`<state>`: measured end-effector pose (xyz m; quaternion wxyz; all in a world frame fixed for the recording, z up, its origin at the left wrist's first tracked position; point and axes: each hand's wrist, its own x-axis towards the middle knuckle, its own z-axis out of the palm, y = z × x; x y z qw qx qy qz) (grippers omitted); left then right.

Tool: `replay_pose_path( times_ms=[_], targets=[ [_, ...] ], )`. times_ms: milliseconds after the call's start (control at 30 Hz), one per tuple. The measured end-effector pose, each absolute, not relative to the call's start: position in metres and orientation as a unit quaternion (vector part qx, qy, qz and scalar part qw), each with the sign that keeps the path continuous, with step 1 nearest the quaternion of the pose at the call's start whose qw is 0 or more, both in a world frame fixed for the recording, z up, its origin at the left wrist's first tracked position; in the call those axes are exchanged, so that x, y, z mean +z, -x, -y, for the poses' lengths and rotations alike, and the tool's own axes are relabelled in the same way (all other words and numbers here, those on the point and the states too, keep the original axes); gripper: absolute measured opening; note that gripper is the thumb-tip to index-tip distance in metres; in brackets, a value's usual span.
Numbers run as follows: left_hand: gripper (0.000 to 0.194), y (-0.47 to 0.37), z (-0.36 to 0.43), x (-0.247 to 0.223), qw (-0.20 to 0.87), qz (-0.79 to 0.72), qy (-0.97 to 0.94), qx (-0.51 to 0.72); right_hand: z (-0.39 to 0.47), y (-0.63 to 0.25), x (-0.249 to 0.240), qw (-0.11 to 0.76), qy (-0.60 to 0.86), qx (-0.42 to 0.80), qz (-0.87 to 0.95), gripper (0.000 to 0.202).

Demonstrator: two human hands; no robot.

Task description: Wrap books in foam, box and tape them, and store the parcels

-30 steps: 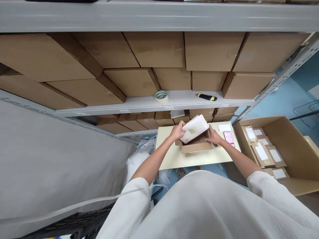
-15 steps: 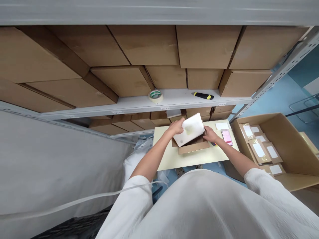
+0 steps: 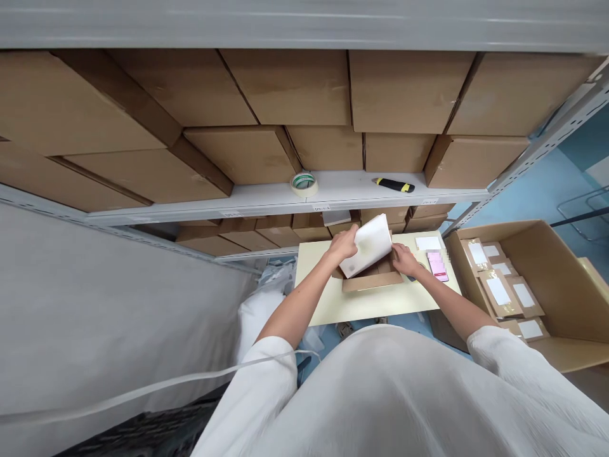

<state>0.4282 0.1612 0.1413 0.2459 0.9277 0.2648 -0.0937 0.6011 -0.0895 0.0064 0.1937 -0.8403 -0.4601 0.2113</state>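
Observation:
My left hand (image 3: 344,244) grips the left edge of a white rectangular packet (image 3: 368,247), which is tilted above an open brown carton (image 3: 372,282). The carton stands on a pale yellow table (image 3: 328,310). At the carton's right side, my right hand (image 3: 404,259) has its fingers closed on the carton's upper edge, close to the packet's right end. The inside of the carton is partly hidden by the packet. A phone with a pink screen (image 3: 437,266) lies right of my right hand, below a white label sheet (image 3: 428,243).
A shelf (image 3: 347,184) with brown boxes runs across the front, holding a tape roll (image 3: 304,184) and a black-yellow cutter (image 3: 394,185). On the right stands a large open carton (image 3: 571,285) with labelled small boxes. White plastic bags (image 3: 259,311) lie left of the table.
The view has shifted slightly, moving the scene a little to the right. The white packet has tilted somewhat more steeply over the carton, still in my left hand.

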Motion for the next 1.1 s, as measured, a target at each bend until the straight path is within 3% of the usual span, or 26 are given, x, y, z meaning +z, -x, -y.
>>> replay_pose_path(
  times_ms=[267, 600, 867, 1100],
  targets=[
    [0.06, -0.418, -0.151, 0.123, 0.2, -0.251, -0.937, -0.138, 0.088, -0.598, 0.007, 0.207, 0.849, 0.192, 0.447, 0.07],
    [0.061, -0.411, -0.136, 0.114, 0.102, -0.178, -0.962, -0.179, 0.071, -0.58, 0.028, 0.145, 0.885, 0.205, 0.391, 0.074],
    [0.058, -0.409, -0.126, 0.062, 0.142, -0.225, -0.937, -0.226, 0.076, -0.582, 0.014, 0.174, 0.877, 0.197, 0.402, 0.07],
    [0.052, -0.403, -0.134, 0.051, 0.167, -0.228, -0.94, -0.19, 0.074, -0.585, 0.009, 0.174, 0.878, 0.189, 0.404, 0.063]
  ],
)
